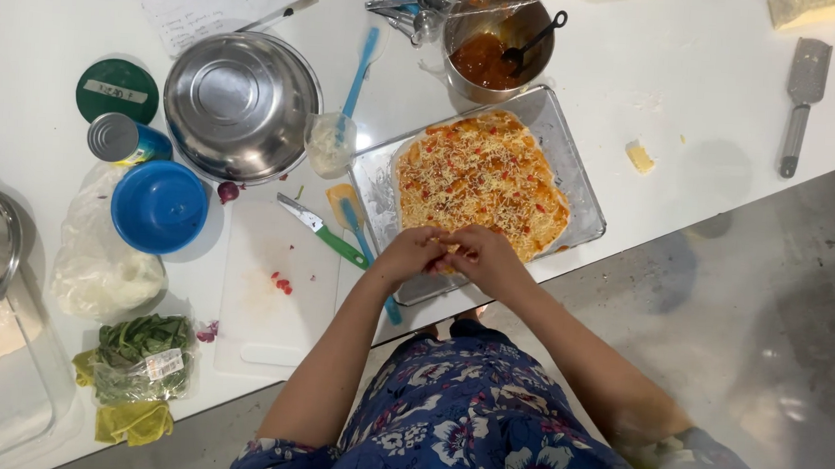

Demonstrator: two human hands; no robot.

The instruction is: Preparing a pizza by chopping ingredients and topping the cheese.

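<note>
Pizza [482,179] in the glass tray [576,167] on the worktop [698,78] looks sauced and mostly cheese-covered; left hand [410,255] and right hand [487,258] meet pinched over its near edge, apparently holding shreds, likely last topping touches, unbaked.

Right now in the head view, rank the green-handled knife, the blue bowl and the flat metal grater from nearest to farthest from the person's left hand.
From the left hand:
1. Green-handled knife, just to its left on the white cutting board.
2. Blue bowl, farther left, beside the tin can.
3. Flat metal grater, far off at the table's upper right.
</note>
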